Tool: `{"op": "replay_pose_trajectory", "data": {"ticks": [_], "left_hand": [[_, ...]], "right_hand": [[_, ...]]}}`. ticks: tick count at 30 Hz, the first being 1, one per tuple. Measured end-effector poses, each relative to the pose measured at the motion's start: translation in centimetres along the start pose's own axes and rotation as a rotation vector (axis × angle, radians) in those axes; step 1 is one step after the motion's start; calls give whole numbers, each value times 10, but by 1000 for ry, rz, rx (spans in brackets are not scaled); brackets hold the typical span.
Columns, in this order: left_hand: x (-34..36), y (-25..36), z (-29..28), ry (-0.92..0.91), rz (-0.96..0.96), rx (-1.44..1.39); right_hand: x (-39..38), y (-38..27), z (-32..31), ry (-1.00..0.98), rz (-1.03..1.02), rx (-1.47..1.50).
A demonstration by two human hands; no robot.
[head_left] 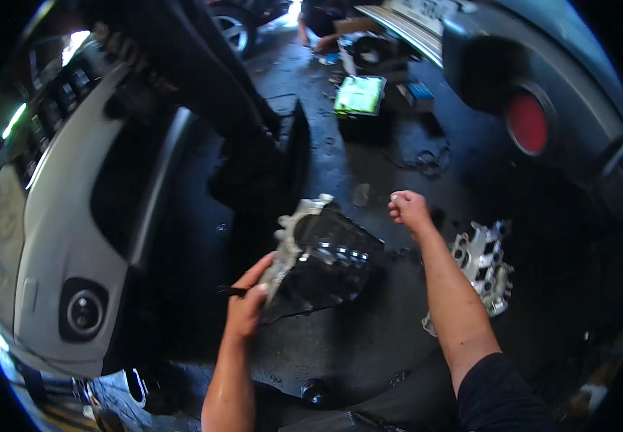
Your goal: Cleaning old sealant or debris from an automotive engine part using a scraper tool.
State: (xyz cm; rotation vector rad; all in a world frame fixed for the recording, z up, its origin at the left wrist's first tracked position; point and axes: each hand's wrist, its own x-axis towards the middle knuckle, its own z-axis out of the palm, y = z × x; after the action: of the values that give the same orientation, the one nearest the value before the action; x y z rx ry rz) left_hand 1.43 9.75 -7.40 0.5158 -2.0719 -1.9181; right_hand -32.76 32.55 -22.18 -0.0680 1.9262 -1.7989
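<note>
Nearby: grey bumper (52, 237), aluminium casting (483, 263), green box (360, 93).

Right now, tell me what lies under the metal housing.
The metal housing rests tilted on the dark oily floor, with the left hand on its edge. Whatever is directly beneath is hidden by its body and shadow.

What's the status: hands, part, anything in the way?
Left hand grips the metal housing at its near edge. Right hand fisted, raised beyond it, holding nothing visible. Cast plate on floor to the right, apart.
</note>
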Motion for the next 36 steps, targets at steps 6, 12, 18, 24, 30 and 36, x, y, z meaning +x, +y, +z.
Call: {"op": "replay_pose_trajectory", "data": {"ticks": [6,12,18,24,30,36], "left_hand": [[-15,-28,4,176,-8,-37],[-13,-44,-9,202,-32,-203],[-7,-51,-14,162,-36,-202],[-12,-43,-14,243,-22,-235],[-3,-50,-12,186,-53,-264],[3,-52,-17,141,-52,-281]], "right_hand": [[-19,145,-19,108,271,29],[-36,224,9,106,231,-85],[-44,232,9,2,283,-90],[-48,131,68,-123,61,-196],[-59,110,91,40,-287,-317],[-49,140,65,-19,-100,-402]]}}
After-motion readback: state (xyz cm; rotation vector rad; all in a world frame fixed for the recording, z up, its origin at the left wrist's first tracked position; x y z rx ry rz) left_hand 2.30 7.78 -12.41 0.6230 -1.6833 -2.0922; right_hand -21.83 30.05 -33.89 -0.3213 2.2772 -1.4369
